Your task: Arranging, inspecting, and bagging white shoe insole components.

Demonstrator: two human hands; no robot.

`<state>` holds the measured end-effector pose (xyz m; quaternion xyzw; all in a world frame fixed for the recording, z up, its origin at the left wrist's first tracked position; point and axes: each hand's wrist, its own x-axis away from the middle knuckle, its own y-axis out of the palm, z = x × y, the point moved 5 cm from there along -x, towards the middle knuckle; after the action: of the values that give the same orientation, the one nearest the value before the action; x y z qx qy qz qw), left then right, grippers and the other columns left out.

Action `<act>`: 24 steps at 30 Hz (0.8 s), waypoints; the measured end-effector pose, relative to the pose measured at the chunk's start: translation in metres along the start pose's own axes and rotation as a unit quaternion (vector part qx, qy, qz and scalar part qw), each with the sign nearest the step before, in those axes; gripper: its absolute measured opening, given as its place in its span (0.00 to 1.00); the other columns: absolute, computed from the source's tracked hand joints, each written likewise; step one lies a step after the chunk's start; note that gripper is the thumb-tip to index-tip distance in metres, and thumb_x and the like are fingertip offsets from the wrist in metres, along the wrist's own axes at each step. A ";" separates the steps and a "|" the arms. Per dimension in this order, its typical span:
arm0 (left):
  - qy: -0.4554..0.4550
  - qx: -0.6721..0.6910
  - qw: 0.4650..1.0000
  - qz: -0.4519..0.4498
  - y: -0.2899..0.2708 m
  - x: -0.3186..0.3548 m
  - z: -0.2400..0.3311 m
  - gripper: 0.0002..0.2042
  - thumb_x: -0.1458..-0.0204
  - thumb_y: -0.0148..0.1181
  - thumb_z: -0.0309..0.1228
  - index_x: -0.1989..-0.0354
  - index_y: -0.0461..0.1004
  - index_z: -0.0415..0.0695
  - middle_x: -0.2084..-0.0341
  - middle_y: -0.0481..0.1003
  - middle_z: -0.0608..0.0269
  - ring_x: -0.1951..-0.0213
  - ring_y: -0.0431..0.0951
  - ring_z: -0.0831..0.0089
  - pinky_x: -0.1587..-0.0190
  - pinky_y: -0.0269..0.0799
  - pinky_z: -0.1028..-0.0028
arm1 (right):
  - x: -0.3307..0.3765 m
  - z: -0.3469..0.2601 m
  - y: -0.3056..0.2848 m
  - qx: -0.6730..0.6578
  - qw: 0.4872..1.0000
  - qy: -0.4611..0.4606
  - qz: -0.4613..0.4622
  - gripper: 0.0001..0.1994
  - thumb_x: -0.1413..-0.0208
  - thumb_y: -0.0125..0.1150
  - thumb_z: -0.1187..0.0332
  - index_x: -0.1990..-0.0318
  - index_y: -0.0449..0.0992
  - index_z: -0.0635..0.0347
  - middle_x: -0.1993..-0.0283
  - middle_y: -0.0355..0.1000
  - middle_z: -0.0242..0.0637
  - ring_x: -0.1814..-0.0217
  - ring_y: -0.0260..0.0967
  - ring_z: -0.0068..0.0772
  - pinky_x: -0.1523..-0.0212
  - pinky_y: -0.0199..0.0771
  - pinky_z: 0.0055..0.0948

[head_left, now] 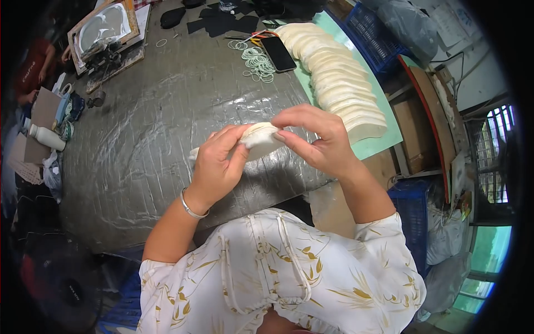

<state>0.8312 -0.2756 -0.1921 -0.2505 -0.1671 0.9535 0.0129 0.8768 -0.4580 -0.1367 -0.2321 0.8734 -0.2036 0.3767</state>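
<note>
A cream-coloured, soft-looking pad with a rounded end (261, 142) is held up over the dark plastic-covered table (139, 133); its edge looks layered, and I cannot tell how many pieces it is. My left hand (217, 162) is closed around its left side, thumb in front and fingers behind. At the upper right corner my right hand (320, 136) pinches the edge between thumb and fingers. A pale end pokes out left of my left hand, partly hidden by it. To the right, a long row of similar cream pads (345, 83) lies overlapped on a light green sheet (384, 146).
Pale rubber bands (257, 64) lie beside a black phone (279, 54) and orange-handled tool. Black cut pieces (222, 22) sit at the far edge. A framed screen (104, 30) stands far left, a white bottle (47, 137) at left. Blue crates (375, 36) flank the right side.
</note>
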 end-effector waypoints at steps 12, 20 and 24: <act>-0.151 0.313 0.933 0.091 -0.029 -0.016 -0.015 0.15 0.32 0.48 0.37 0.46 0.71 0.38 0.51 0.76 0.59 0.50 0.76 0.70 0.47 0.72 0.67 | -0.015 0.023 0.020 -0.341 0.917 0.180 0.100 0.14 0.42 0.63 0.74 0.49 0.78 0.66 0.54 0.78 0.41 0.57 0.76 0.27 0.53 0.76 0.25; -0.149 0.468 0.854 0.174 -0.039 -0.013 -0.040 0.16 0.30 0.42 0.37 0.42 0.67 0.41 0.49 0.73 0.60 0.47 0.73 0.69 0.41 0.68 0.64 | -0.025 -0.005 0.050 -0.140 0.981 -0.005 0.134 0.14 0.47 0.68 0.69 0.53 0.80 0.63 0.59 0.78 0.43 0.60 0.77 0.37 0.59 0.77 0.30; -0.118 0.493 0.848 0.152 -0.035 -0.012 -0.042 0.16 0.29 0.41 0.37 0.43 0.67 0.41 0.50 0.72 0.60 0.48 0.73 0.69 0.42 0.69 0.64 | -0.025 -0.003 0.053 -0.174 0.972 0.018 0.160 0.12 0.47 0.68 0.69 0.56 0.81 0.62 0.61 0.78 0.42 0.63 0.76 0.37 0.61 0.76 0.31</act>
<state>0.8600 -0.2308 -0.2092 -0.1192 0.3651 0.9228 -0.0303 0.8757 -0.4004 -0.1490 -0.1477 0.9278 0.0101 0.3426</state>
